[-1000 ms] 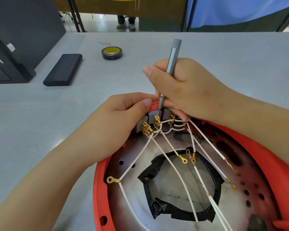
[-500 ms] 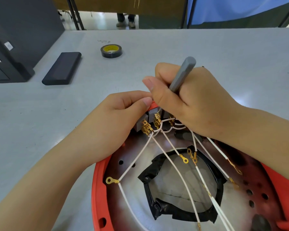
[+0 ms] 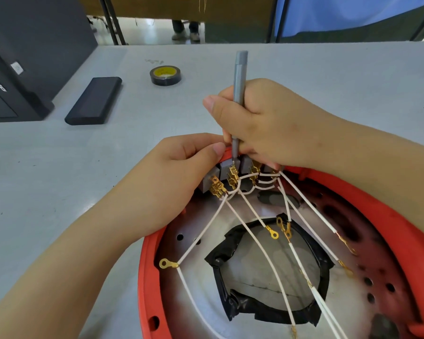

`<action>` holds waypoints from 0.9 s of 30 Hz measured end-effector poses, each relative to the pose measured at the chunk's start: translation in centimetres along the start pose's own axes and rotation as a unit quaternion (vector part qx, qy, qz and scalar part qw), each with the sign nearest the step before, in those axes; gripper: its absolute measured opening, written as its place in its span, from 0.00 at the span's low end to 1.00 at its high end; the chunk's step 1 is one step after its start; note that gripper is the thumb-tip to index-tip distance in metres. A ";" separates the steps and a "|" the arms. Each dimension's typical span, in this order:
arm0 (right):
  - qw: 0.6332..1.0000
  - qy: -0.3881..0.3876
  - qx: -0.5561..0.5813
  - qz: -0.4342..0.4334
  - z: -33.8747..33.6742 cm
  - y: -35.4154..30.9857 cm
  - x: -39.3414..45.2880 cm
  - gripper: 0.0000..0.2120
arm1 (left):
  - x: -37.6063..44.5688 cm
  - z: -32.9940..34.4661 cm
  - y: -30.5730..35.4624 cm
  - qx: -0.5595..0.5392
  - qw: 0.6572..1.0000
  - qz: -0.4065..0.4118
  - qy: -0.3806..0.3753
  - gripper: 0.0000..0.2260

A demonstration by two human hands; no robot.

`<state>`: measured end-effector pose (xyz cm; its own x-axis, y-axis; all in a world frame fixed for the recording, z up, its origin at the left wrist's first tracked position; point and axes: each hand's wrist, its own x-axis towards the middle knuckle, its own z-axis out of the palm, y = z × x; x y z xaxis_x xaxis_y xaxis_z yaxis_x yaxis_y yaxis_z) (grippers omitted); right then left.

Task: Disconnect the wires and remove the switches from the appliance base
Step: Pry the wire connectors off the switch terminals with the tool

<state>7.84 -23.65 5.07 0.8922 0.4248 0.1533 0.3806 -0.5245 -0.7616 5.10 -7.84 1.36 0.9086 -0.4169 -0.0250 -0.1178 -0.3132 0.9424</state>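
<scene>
Grey bench fills most of the view, with dark legs and a blue cloth behind its far edge.

The right hand is curled round a thin grey screwdriver. The tool stands nearly straight up. Its top sticks out above the fist, and its tip comes down onto the middle one of the grey switches, right at a gold clip.

The left hand sits just beside it. Its thumb and finger pinch together at the red rim, touching the switches from the left side. The wrist rests over the edge of the red base.

The switches sit in a row at the far rim of the base, under both hands. White wires are plugged into them with gold clips. The wires fan out toward the viewer across the inside of the base. Some end in loose gold rings, like the ring near the left rim and another ring near the middle.

The base is round, red outside and shiny metal inside, with small holes. A ragged hole in its middle has black tape round its edge.

Farther off on the bench lie a tape roll, black with a yellow core, and a flat black case to its left. A big black box stands at the far left.
</scene>
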 end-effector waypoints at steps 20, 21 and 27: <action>0.987 0.138 0.078 0.018 0.1 0.7 -3.1 0.16 | -0.1 0.2 0.1 0.007 1.000 0.010 -0.002 0.12; 0.987 0.140 0.075 0.020 0.2 0.7 -3.0 0.16 | 0.0 0.1 0.0 0.016 1.000 0.016 0.001 0.13; 0.985 0.158 0.061 0.022 0.2 0.9 -2.8 0.17 | -0.1 0.1 0.0 0.016 1.000 0.015 0.018 0.13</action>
<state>5.59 -25.17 3.86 0.9458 0.1431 0.2915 0.3246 -0.4367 -0.8390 4.95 -7.93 1.32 0.9182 -0.3959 0.0153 -0.1573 -0.3288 0.9312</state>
